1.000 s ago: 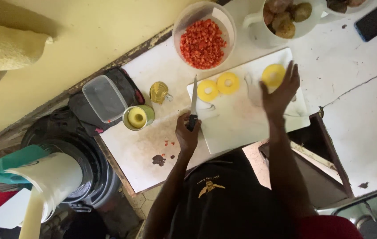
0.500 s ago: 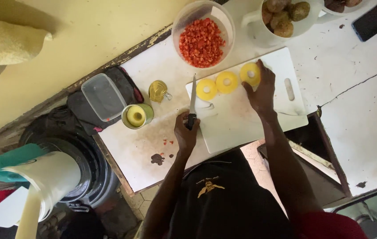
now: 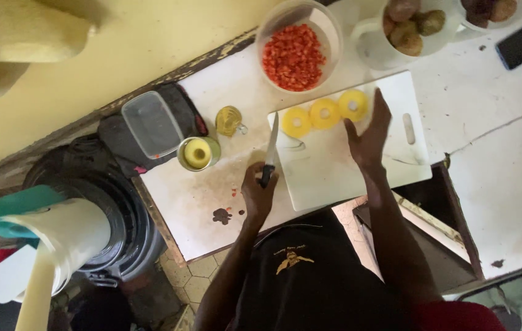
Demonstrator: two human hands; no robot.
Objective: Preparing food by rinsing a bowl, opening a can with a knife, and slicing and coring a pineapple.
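A white cutting board (image 3: 359, 165) is lying in the middle of the frame on a white worn counter (image 3: 494, 159), and three yellow pineapple rings (image 3: 325, 113) are sitting in a row along its upper edge, just touching one another. Nothing is covering the rings; the right hand is only near the right one.

Above the board, a clear bowl (image 3: 298, 44) is holding small red chopped pieces. At the upper right, a white bowl (image 3: 390, 49) is holding brown round fruits. To the left of the board, an open can (image 3: 198, 153) is showing one more yellow ring inside, and a small glass jar (image 3: 229, 120) with yellowish liquid is standing beside it. An empty clear plastic box (image 3: 150, 124) is resting further left on a dark bag.

The left hand (image 3: 258, 193) is closing its fingers around the dark handle of a knife (image 3: 271, 147), the blade pointing to the top of the frame along the left edge of the board. The right hand (image 3: 368, 138) is hovering over the board with fingers open and slightly spread, holding nothing.
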